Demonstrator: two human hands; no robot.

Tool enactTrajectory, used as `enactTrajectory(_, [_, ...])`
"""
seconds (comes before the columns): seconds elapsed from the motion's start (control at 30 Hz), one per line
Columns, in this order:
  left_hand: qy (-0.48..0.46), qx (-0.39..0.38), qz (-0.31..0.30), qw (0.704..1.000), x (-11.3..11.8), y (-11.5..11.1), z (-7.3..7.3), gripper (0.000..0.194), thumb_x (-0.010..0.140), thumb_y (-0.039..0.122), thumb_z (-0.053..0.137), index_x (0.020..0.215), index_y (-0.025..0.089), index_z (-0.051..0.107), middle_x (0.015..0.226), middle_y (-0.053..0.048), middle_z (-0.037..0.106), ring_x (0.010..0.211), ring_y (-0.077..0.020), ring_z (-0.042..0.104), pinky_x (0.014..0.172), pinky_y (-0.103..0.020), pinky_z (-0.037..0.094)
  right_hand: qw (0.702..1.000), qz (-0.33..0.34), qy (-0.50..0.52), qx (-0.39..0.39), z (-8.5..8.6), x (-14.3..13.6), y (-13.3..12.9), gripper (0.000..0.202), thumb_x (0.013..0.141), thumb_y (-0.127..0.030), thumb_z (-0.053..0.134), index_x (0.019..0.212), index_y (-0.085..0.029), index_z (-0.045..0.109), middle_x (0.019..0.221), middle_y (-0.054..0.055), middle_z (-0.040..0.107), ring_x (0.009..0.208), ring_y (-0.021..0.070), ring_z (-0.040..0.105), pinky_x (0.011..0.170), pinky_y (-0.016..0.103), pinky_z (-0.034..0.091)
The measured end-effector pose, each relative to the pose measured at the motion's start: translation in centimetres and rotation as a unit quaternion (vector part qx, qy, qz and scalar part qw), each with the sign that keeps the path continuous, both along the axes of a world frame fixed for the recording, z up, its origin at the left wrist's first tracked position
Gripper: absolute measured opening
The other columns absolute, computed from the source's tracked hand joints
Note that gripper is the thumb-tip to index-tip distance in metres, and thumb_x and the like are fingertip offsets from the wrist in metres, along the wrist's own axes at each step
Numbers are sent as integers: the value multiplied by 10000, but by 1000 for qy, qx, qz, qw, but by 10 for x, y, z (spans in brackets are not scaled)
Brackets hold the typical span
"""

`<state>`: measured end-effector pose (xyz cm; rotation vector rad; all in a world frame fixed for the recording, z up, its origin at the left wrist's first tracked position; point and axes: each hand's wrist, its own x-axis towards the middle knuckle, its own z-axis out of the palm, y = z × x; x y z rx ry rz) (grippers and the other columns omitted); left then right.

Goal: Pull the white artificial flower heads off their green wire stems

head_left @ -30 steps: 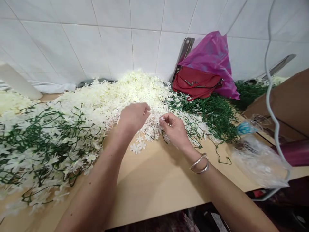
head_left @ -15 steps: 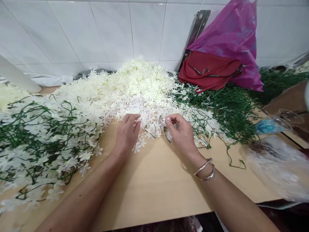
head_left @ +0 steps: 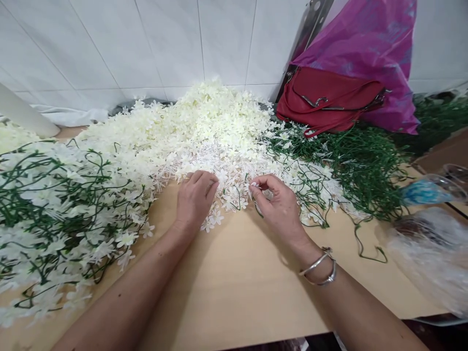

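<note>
Your right hand (head_left: 280, 207) pinches a small white piece (head_left: 255, 185) above the table (head_left: 226, 278), near the flower pile (head_left: 219, 117); your left hand (head_left: 195, 197) has fingers nearly closed, its hold I cannot tell.

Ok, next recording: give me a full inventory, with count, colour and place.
Flower pile: one, cream-white, centre, by the wall
Flowered stems: many, white and green, left
Stem heap: one, green, right
Loose stem: one, green, right front
Red bag: one, before the purple bag
Metal bar: one, grey, behind the bags
Post: one, white, far left
Clear wrap: one bundle, right edge
Table: one, light wood, below
Wall: one, white tiles, back
Bangle: at least one, silver, right wrist
Hands: two, bare; left, right, centre
</note>
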<state>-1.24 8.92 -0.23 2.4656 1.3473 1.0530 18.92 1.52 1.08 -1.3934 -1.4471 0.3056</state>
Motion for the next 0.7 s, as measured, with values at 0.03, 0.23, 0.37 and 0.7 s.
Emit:
enactTrajectory(0.03, [-16,4,-1,1000,0,-2,2,79,982,213,599,942,250,656,1009,-50,743,983,-254,675,918,-384,491,1000,-1,-1,2,1,0,-1,76,925,-199,630,865,-236,659,820,1,664,771,191,625,745,322,477])
enactTrajectory(0.23, [-163,3,4,987,3,-11,6,20,970,256,642,977,237,644,851,5,717,788,-163,681,801,-289,519,1000,-4,-11,13,4,-1,-5,70,943,-216,632,885,-239,664,852,11,686,801,198,640,766,332,488])
enactTrajectory(0.37, [-223,-25,1,975,4,-11,5,172,949,229,651,1119,218,629,922,-8,716,818,-142,687,802,-268,538,999,4,-33,30,9,-4,-7,95,946,-192,624,868,-238,654,846,15,690,791,193,630,766,329,492])
enactTrajectory(0.7, [-102,70,27,992,-3,-5,0,361,884,43,549,1198,197,640,1059,-69,705,973,-199,669,889,-338,558,997,27,-20,66,13,-3,-9,96,938,-155,626,880,-218,670,832,11,662,786,174,616,761,314,487])
